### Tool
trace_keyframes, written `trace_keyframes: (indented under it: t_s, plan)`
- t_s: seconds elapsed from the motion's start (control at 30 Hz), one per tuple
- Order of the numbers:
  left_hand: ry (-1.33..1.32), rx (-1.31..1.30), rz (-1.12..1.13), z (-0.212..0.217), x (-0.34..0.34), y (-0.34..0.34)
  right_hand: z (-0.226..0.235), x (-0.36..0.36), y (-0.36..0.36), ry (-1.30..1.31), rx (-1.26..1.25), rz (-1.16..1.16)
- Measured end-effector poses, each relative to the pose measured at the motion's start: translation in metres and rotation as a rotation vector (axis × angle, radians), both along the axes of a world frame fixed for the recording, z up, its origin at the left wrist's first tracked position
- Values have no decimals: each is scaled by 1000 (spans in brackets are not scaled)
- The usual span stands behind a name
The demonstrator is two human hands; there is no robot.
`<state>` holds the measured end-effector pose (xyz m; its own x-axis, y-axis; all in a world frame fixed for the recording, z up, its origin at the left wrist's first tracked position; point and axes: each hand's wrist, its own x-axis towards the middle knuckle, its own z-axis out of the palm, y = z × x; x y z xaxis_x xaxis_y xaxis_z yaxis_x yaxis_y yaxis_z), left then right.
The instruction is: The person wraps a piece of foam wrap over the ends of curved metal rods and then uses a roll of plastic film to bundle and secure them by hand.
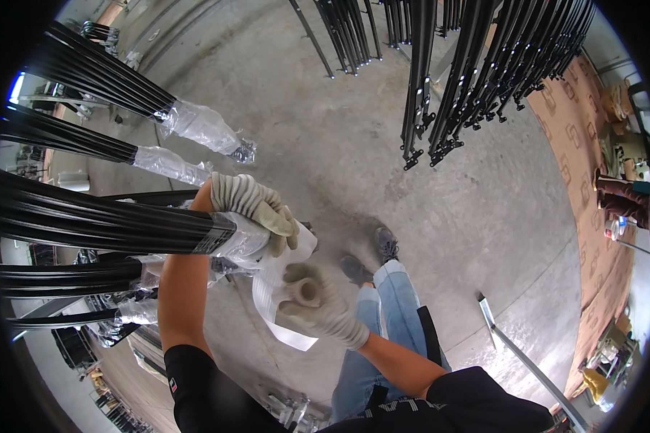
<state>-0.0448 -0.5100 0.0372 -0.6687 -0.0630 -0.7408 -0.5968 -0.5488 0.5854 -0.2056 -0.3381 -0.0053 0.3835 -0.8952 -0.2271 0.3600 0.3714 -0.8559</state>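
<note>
My left hand (261, 206), in a striped, pale work glove, reaches over the end of a bundle of black metal tubes (115, 220). Its fingers curl onto a white wrapping sheet (271, 278) at that end. Clear plastic film (240, 238) covers the tubes just behind the sheet. Below and to the right, my gloved right hand (328, 312) grips a roll of wrapping (308, 291), whose round cardboard core faces me. A loose strip of the sheet hangs under the roll. Part of the roll is hidden by the right hand's fingers.
More black tube bundles (115, 76) with film-wrapped ends (202, 130) jut in from the left. Black bars with brackets (477, 79) hang at the upper right. A metal bar (534, 361) slants at the lower right. Patterned brown sheeting (581, 216) runs along the right side.
</note>
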Motion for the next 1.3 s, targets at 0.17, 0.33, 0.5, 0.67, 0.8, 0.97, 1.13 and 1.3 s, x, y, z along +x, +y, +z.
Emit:
trace_keyframes:
  t_s: [0.17,0.33,0.5,0.67,0.8,0.97,1.13,1.3]
  plan:
    - [-171,74,-18,-11,2,7,0,-17,3,-35,201,24]
    - [-35,158,-111,-29,5,5,6,-16,16,189,-180,-21]
    - [-122,125,-18,-27,7,6,11,4,26,524,-567,10]
    - [-24,33,-42,-40,14,7,3,21,1,311,-648,168]
    - [15,102,-84,-10,-3,2,0,14,-30,272,-575,340]
    - [100,173,-15,-41,24,6,0,8,-35,44,-340,388]
    - [-150,200,29,-22,14,12,7,-14,-13,-18,138,138]
    - [-235,129,33,-10,2,14,-22,-40,-28,65,-224,242]
